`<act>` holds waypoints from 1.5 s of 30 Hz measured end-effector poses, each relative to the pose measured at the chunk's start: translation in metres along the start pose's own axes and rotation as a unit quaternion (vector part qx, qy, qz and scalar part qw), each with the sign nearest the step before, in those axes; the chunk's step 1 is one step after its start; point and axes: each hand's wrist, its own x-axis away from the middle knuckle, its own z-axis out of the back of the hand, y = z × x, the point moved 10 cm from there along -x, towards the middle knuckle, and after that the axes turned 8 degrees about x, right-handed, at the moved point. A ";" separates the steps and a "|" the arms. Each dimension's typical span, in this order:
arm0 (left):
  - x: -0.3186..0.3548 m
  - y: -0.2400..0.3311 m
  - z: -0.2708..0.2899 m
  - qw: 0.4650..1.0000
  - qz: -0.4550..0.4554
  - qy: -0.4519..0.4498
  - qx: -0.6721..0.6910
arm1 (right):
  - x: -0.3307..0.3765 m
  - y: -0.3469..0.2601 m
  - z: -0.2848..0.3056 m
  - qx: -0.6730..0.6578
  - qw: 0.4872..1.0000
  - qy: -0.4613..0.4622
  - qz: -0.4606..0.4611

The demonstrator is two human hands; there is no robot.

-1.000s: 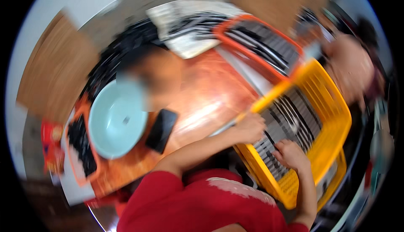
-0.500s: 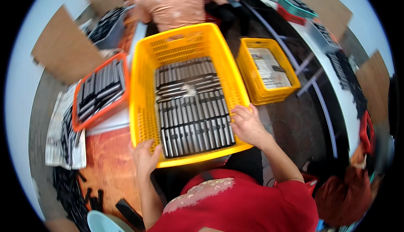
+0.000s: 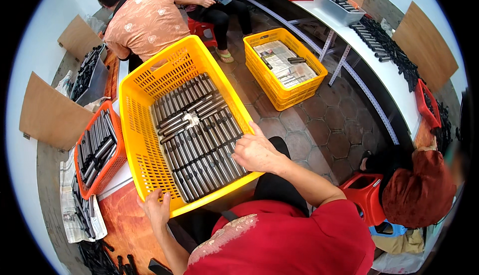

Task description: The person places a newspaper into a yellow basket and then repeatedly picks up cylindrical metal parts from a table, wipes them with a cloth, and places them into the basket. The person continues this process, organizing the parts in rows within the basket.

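A large yellow plastic crate [image 3: 134, 125] is held in front of me, tilted in view with its far end up and to the left. Inside lie rows of dark grey metal tubes [image 3: 199, 163], with a few laid crosswise near the middle beside a small whitish scrap [image 3: 191, 120]. My left hand [image 3: 155, 209] is closed on the near left corner of the rim, thumb over the edge. At the right rim, my right hand [image 3: 254, 150] grips the crate too, its fingers curled over the inside wall.
An orange basket of tubes [image 3: 117, 160] stands left on the reddish table [image 3: 124, 225]. Stacked yellow crates [image 3: 279, 93] lined with newspaper sit on the tiled floor. Co-workers sit ahead and at right, near a red stool [image 3: 361, 195]. A long white table [image 3: 394, 90] with parts curves along the right.
The view has swung to the right, and the held crate now sits further left and turned at an angle. Both hands keep their grip on its rim.
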 end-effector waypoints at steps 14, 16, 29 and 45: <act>-0.005 0.001 -0.010 1.000 -0.002 -0.021 -0.016 | -0.003 -0.129 0.177 -0.647 0.595 -0.104 0.466; 0.001 -0.007 -0.006 0.999 0.014 -0.020 -0.021 | -0.002 -0.142 0.207 -0.665 0.524 -0.059 0.529; 0.001 -0.004 0.002 0.999 0.017 -0.016 -0.025 | -0.011 -0.194 0.235 -0.776 0.342 -0.074 0.524; -0.011 -0.001 0.028 0.996 -0.024 0.065 0.049 | -0.060 -0.135 0.128 -0.486 0.778 -0.044 0.395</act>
